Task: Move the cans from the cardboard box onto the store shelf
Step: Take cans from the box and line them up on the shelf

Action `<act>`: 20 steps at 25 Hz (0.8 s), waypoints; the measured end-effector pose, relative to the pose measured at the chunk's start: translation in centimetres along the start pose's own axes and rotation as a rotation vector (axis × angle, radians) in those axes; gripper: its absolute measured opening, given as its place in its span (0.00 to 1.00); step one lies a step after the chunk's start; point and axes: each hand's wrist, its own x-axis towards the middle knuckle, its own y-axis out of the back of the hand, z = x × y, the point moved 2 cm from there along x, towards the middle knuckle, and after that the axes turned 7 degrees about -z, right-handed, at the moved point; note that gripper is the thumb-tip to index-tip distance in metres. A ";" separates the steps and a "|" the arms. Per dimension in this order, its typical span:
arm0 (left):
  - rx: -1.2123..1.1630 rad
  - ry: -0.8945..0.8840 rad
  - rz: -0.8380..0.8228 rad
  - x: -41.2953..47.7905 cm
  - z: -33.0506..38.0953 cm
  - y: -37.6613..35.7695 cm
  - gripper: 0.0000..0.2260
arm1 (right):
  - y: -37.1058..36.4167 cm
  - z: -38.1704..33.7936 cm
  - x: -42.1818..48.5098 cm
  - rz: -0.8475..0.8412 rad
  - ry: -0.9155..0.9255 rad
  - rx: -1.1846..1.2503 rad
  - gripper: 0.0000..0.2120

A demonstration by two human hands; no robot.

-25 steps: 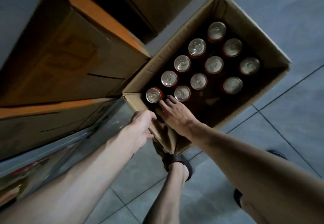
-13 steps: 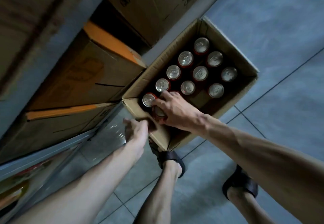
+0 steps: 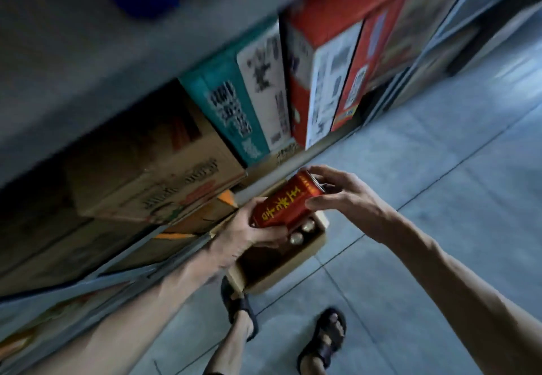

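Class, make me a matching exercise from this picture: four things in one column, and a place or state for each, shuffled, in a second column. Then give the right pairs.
Things:
1. red can
2. open cardboard box
3. teal carton
4. sandals

Places or states:
A. standing on the shelf
B. on the person's feet
C. held between the left hand and the right hand
D. on the floor, with can tops showing inside

Pairs: 1-C, 2-D, 3-A, 4-B

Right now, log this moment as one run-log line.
step: can lifted out | can: red, tilted, above box | left hand: holds base | right hand: holds top | shelf: not yet reached
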 end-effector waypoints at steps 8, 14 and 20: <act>0.187 -0.129 -0.141 -17.2 16.6 -5.1 0.25 | -3.7 -22.6 -10.7 -0.169 0.032 -0.271 0.26; 0.262 -0.192 0.097 -24.5 21.8 -3.6 0.28 | -9.3 -32.3 -12.0 -0.105 0.087 -0.469 0.16; 0.599 -0.247 0.078 -27.6 24.6 3.5 0.36 | -13.5 -37.1 -7.8 -0.001 0.105 -0.548 0.16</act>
